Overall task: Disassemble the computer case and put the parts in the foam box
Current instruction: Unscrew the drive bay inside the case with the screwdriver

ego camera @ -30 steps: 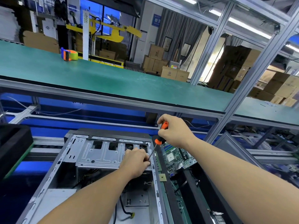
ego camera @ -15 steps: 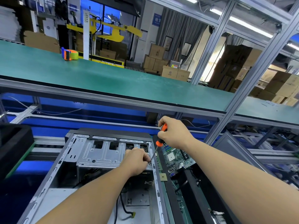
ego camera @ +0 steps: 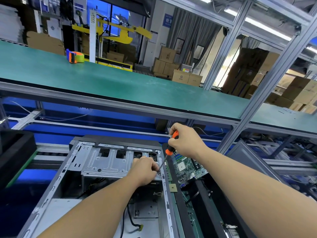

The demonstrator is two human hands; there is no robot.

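Head view: open computer case [ego camera: 73, 170], bare grey sheet metal with punched slots, lies flat near the bottom centre. Its stamped drive cage [ego camera: 109, 162] sits at the far end. Right hand [ego camera: 186, 140] grips a screwdriver [ego camera: 169, 149] with an orange and black handle, thin steel shaft slanting down-left. Left hand [ego camera: 145, 168] rests on the cage, fingers curled and pinching at the shaft tip. Green circuit board [ego camera: 188, 166] lies just right of the case, beside a black foam strip [ego camera: 173, 170]. Black foam box [ego camera: 15, 152] at left edge, apart from the case. Green matte shelf [ego camera: 120, 83] above on an aluminium frame [ego camera: 267, 78]. An orange-green tape dispenser [ego camera: 75, 56] sits on the shelf. Cardboard boxes [ego camera: 167, 63] are stacked behind, print too small to read. Blue wall sign [ego camera: 167, 20] has Chinese characters, partly cut off.
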